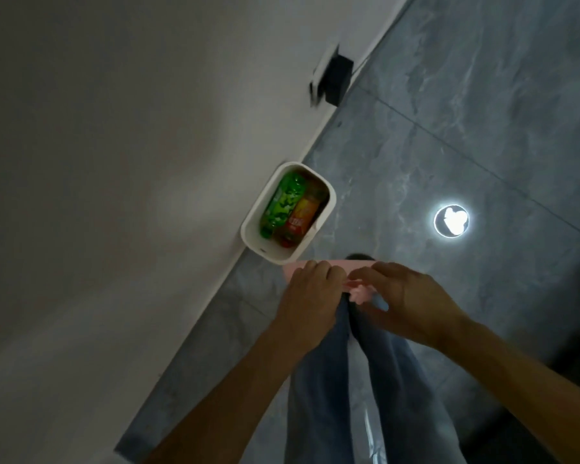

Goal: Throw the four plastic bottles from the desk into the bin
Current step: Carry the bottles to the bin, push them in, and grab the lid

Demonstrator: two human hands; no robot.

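Bin [253,236] by the wall has two bottles showing – green bottle [280,204], orange bottle [302,214] – more may hide underneath. Left hand [310,296] and right hand [406,299] pinch something pink [460,287]; no bottle held.

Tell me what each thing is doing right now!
Bin: open, on the floor by the wall.
Green bottle: lying inside the bin.
Orange bottle: lying inside the bin beside it.
Left hand: holding no bottle.
Right hand: holding no bottle, close to the left.
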